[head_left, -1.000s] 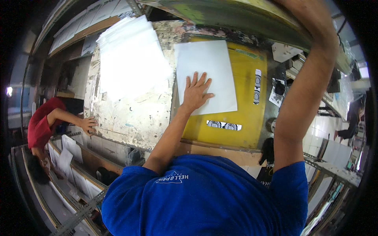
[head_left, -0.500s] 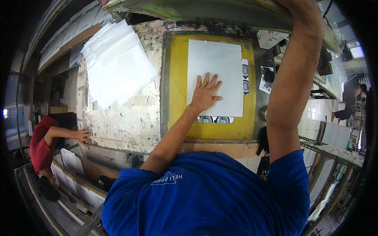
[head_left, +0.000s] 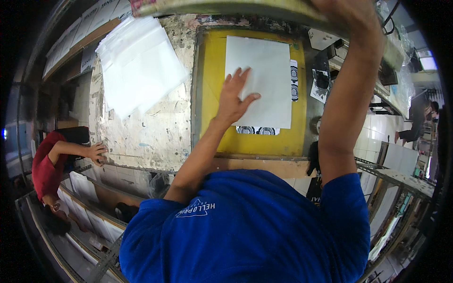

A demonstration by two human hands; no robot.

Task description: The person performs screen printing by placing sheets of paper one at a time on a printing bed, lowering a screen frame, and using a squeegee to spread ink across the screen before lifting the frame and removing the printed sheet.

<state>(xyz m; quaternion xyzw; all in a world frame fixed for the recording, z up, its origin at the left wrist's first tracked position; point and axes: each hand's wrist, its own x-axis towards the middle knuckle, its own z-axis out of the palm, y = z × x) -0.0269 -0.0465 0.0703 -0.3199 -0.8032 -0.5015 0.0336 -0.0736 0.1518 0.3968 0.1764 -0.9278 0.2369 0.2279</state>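
A blank white sheet point(head_left: 264, 89) lies on a yellow flat board point(head_left: 212, 113). From under its right and bottom edges shows a strip of black-and-white printed emblems point(head_left: 294, 80). My left hand point(head_left: 233, 98) is over the sheet's left part, fingers apart and slightly blurred; whether it touches the paper I cannot tell. At the top edge my right hand point(head_left: 351, 16) grips the end of a raised, long-edged frame point(head_left: 226, 8); blur and the picture's edge hide part of its fingers.
Left of the board, a fanned pile of translucent white sheets point(head_left: 141, 66) lies on a paint-stained table point(head_left: 160, 141). A person in a red shirt point(head_left: 45, 160) rests a hand on the table's left edge. Boxes on a shelf point(head_left: 85, 42) stand behind; a black-smeared paper point(head_left: 320, 85) lies at right.
My left hand has slid leftward from the middle of the sheet, its fingers turning. My right hand stays on the raised frame, which has shifted slightly. The whole view has moved a little.
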